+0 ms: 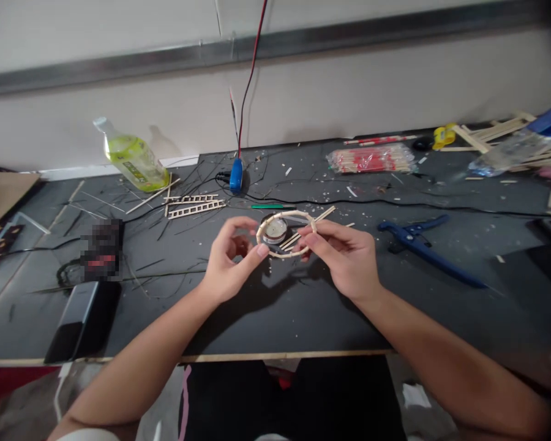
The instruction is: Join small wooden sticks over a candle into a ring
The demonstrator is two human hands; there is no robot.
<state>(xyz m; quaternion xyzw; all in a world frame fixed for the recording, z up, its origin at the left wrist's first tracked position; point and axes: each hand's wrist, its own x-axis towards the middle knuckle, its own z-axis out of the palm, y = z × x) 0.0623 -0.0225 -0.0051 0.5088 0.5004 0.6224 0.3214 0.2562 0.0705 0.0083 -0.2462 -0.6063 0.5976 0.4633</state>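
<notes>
- My pale, narrow wooden stick ring point(282, 214), seen held above the dark counter point(133, 318)
- My left hand point(227, 266): fingers point(261, 250) clamped on the ring's left edge
- My right hand point(344, 260): fingers point(308, 229) clamped on its right edge

A dark workbench point(441, 324) stands against a white wall point(349, 98).

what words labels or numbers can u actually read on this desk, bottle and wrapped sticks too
The plastic bottle label: small print, too blurred to read.
The clear-wrapped bundle of sticks: red markings, too blurred to read.
The round disc inside the stick ring: any marks too small to read.
The pixelated patch: unreadable.
</notes>
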